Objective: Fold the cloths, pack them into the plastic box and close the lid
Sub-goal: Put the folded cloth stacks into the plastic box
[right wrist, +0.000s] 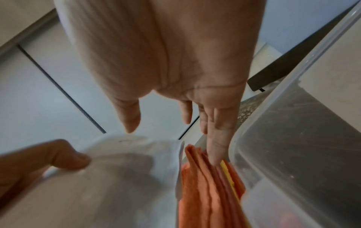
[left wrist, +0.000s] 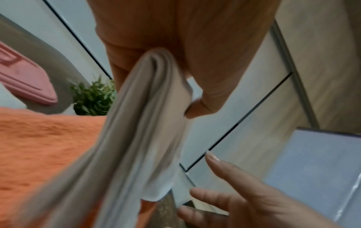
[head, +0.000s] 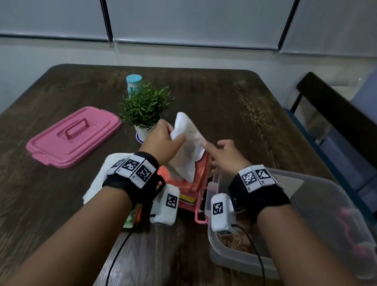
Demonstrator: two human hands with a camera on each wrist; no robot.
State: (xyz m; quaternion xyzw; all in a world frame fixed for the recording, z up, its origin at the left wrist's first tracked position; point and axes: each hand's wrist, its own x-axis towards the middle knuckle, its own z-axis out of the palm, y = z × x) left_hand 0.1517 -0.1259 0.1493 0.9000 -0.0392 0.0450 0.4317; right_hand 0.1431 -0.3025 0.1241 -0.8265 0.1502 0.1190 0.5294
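Dark wood-grain table [head: 26, 204] under pale roller blinds. Far left: flat pink plastic lid with recessed handle [head: 73, 136], off the box. Next, small green potted plant [head: 145, 107] with a teal-capped bottle [head: 133, 82] behind it. Centre: left hand [head: 162, 140] pinches the top edge of a white soft cloth [head: 186, 142], thumb and fingers clamped on it, cloth hanging limp over an orange-pink stack of folded cloths [head: 195, 180]. Right hand [head: 227, 156] has fingers spread and mostly straight, one fingertip poked into the stack's folds, gripping nothing. Right: clear plastic storage box [head: 319, 211], open, a patterned cloth on its floor. Judgement: cloth is light, floppy, non-fragile; best taken by two corners along one edge for a square fold.
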